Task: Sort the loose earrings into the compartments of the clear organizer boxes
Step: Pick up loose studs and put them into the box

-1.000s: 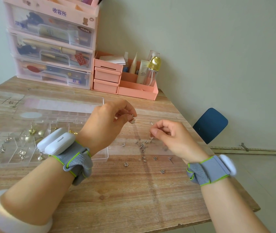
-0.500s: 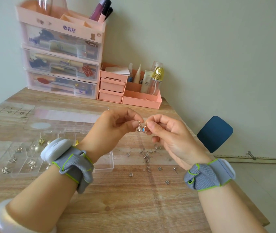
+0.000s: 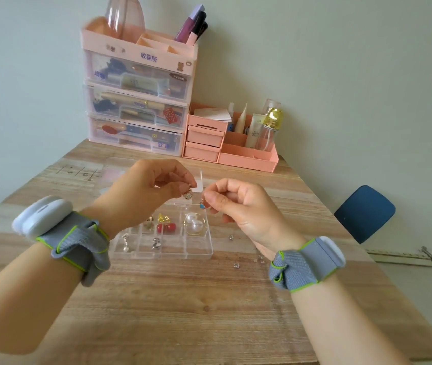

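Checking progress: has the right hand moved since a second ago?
Yes. The right hand rose from the loose earrings on the table toward the left hand.

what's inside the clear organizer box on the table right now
The clear organizer box holds red cherry earrings, a pearl hoop earring, gold pieces and small silver studs. The left hand and wrist cover its left compartments, so their contents are hidden.

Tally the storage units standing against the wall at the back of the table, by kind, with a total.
Pink three-drawer tower with clear drawer fronts: 1
Coral desktop organizer with small drawers and an open tray: 1
Total: 2
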